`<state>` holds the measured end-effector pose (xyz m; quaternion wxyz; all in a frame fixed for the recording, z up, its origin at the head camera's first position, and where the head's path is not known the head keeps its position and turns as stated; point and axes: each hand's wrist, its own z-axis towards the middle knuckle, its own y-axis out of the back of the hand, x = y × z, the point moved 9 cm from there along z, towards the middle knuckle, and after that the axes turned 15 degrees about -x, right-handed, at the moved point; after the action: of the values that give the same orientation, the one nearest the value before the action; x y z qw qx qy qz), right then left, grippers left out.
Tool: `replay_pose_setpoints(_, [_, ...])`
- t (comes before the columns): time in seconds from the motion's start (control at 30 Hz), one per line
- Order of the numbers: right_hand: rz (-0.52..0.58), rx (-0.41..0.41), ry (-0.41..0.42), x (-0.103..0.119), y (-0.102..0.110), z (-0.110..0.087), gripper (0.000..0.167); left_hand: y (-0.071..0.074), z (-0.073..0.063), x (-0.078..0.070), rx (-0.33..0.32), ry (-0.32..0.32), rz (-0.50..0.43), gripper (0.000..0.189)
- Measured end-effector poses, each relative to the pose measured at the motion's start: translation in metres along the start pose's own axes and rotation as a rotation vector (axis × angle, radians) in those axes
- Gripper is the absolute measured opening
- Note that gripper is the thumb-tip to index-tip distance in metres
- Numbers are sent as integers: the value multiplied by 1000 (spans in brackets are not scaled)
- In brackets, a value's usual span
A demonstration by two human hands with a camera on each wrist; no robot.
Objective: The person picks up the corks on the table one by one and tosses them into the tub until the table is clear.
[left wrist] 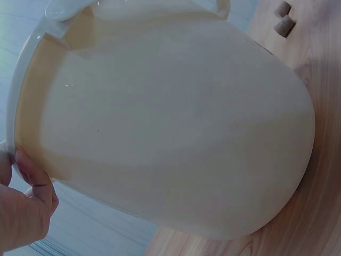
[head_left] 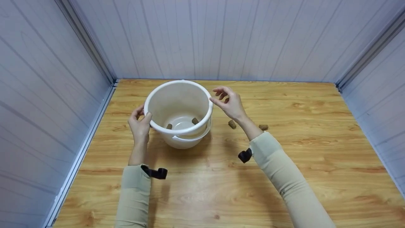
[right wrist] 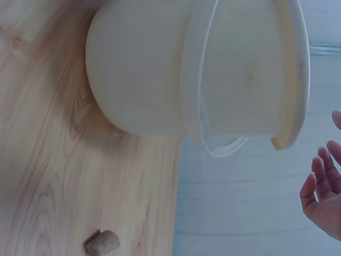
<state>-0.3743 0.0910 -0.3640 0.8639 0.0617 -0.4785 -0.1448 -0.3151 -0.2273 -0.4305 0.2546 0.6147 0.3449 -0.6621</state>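
A white plastic bucket [head_left: 182, 139] stands on the wooden surface, its mouth facing up and its handle [head_left: 193, 138] hanging on the near side. Inside it lie two short brown corks, one cork [head_left: 195, 121] toward the right and another cork [head_left: 169, 126] at the left. My left hand [head_left: 139, 125] grips the rim at the left, with thumb over the edge and fingers outside, also seen in the left wrist view. By the right side of the rim, my right hand [head_left: 231, 103] is raised with loosely bent fingers and nothing in them; its thumb tip is right at the rim.
Two more corks lie right of the bucket: one cork [head_left: 232, 124] near my right wrist, another cork [head_left: 263, 127] beyond the forearm. Pale panelled walls [head_left: 202, 41] enclose the wooden surface [head_left: 310, 152] at the back and both sides.
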Motion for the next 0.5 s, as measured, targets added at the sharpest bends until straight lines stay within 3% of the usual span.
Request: replay_pose_setpoints(0.5, [-38,-72,-37,-37,43,-10,25,-1,-1,-1,6,0,-22,40])
